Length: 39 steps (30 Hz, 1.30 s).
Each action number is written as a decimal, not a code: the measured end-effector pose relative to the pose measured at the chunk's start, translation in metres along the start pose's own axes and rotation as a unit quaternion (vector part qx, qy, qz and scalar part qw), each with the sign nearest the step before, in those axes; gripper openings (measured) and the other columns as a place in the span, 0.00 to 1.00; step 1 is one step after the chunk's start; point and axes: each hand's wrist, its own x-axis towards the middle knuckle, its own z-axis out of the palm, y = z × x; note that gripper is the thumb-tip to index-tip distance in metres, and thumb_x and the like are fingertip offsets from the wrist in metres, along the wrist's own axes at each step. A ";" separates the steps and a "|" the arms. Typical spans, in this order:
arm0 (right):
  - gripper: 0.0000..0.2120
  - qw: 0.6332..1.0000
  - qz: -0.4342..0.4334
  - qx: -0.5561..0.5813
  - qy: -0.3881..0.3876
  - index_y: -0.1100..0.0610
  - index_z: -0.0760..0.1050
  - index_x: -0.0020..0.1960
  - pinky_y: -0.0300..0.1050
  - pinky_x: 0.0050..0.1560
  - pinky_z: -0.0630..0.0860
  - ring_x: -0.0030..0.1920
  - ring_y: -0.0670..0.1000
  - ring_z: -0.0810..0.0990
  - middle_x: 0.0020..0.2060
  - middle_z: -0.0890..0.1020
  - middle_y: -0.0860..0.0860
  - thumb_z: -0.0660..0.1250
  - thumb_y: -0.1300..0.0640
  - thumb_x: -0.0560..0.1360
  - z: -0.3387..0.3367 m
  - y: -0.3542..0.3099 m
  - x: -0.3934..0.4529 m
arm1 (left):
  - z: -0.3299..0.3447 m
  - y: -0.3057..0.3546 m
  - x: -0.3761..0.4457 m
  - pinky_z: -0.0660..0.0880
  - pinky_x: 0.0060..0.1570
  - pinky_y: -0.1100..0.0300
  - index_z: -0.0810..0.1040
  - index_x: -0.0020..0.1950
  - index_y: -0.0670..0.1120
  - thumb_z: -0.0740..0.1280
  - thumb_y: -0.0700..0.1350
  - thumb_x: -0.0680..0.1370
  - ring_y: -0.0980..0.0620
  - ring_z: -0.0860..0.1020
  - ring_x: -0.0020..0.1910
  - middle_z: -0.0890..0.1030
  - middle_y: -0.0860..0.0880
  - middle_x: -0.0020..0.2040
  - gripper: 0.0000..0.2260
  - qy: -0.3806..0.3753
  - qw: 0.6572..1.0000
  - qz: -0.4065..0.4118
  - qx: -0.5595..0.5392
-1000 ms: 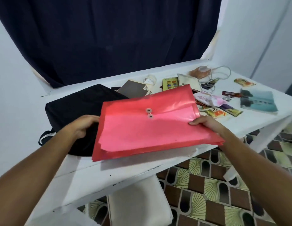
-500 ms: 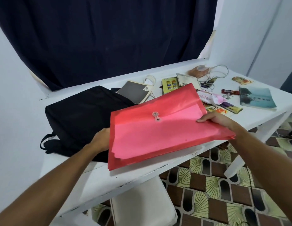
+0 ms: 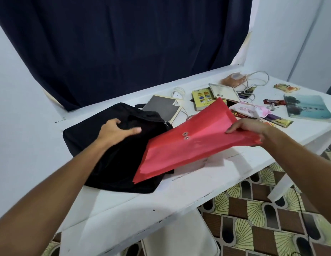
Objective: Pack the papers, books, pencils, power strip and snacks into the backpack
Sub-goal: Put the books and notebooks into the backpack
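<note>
A black backpack lies flat on the white table. My left hand grips the backpack's fabric near its top opening. My right hand holds the right edge of a red string-tie paper envelope, tilted, its lower left corner over the backpack. Behind it lie a grey book, a yellow book, a white booklet, a blue-green book, snack packets and a white power strip cord.
A dark blue curtain hangs behind the table. A white charger and a pink packet lie among the clutter. A white chair stands under the table's front edge over the patterned floor.
My left hand let go of the envelope's left edge and moved onto the backpack's top. My right hand carried the envelope to the right and tilted it.
</note>
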 end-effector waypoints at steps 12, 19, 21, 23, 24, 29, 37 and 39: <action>0.07 0.999 -0.009 0.039 0.021 0.63 0.71 0.46 0.43 0.20 0.76 0.23 0.54 0.81 0.25 0.80 0.57 0.57 0.72 0.76 0.062 -0.031 0.007 | -0.029 0.027 0.024 0.77 0.46 0.59 0.81 0.52 0.39 0.71 0.58 0.74 0.51 0.81 0.42 0.83 0.46 0.45 0.22 -0.085 0.981 0.008 -0.175; 0.12 0.994 -0.013 0.103 0.031 0.61 0.70 0.49 0.47 0.25 0.79 0.27 0.57 0.82 0.37 0.79 0.59 0.58 0.74 0.72 0.090 -0.022 0.013 | -0.053 0.037 0.027 0.78 0.55 0.53 0.81 0.55 0.40 0.69 0.61 0.73 0.47 0.83 0.52 0.85 0.44 0.52 0.25 -0.101 0.979 0.038 -0.171; 0.15 0.989 -0.030 0.141 0.032 0.60 0.69 0.52 0.49 0.25 0.79 0.35 0.61 0.81 0.42 0.76 0.59 0.56 0.75 0.71 0.099 -0.019 0.016 | -0.061 0.041 0.026 0.79 0.48 0.58 0.83 0.50 0.44 0.68 0.64 0.73 0.49 0.83 0.50 0.85 0.48 0.48 0.23 -0.110 0.979 0.037 -0.170; 0.18 0.983 -0.055 0.170 0.035 0.59 0.68 0.55 0.50 0.27 0.80 0.41 0.61 0.77 0.44 0.74 0.58 0.55 0.75 0.70 0.110 -0.018 0.020 | -0.071 0.047 0.026 0.78 0.49 0.58 0.82 0.48 0.48 0.66 0.68 0.67 0.50 0.82 0.51 0.85 0.49 0.47 0.25 -0.115 0.977 0.025 -0.180; 0.19 0.981 -0.068 0.175 0.042 0.58 0.67 0.55 0.49 0.30 0.80 0.43 0.60 0.76 0.45 0.73 0.58 0.54 0.75 0.69 0.116 -0.018 0.021 | -0.077 0.048 0.028 0.78 0.53 0.56 0.82 0.49 0.49 0.66 0.71 0.64 0.50 0.82 0.52 0.85 0.49 0.49 0.29 -0.113 0.976 0.020 -0.184; 0.14 0.976 -0.118 0.173 0.064 0.57 0.66 0.44 0.44 0.37 0.69 0.40 0.54 0.72 0.42 0.70 0.56 0.55 0.75 0.68 0.145 -0.025 0.021 | -0.098 0.046 0.044 0.70 0.67 0.44 0.83 0.52 0.54 0.65 0.83 0.49 0.45 0.76 0.64 0.81 0.47 0.61 0.44 -0.108 0.974 0.004 -0.200; 0.12 0.976 -0.152 0.103 0.115 0.62 0.71 0.41 0.44 0.36 0.70 0.39 0.56 0.73 0.40 0.71 0.57 0.57 0.75 0.66 0.140 -0.034 0.018 | -0.096 0.040 0.030 0.77 0.54 0.56 0.83 0.48 0.47 0.65 0.77 0.60 0.48 0.82 0.54 0.86 0.51 0.44 0.36 -0.092 0.983 0.036 -0.157; 0.12 0.975 -0.160 0.087 0.128 0.62 0.72 0.41 0.45 0.37 0.69 0.38 0.55 0.73 0.39 0.72 0.57 0.57 0.75 0.65 0.140 -0.030 0.018 | -0.091 0.041 0.028 0.77 0.51 0.59 0.83 0.47 0.47 0.63 0.72 0.66 0.49 0.82 0.54 0.86 0.53 0.41 0.30 -0.094 0.980 0.043 -0.167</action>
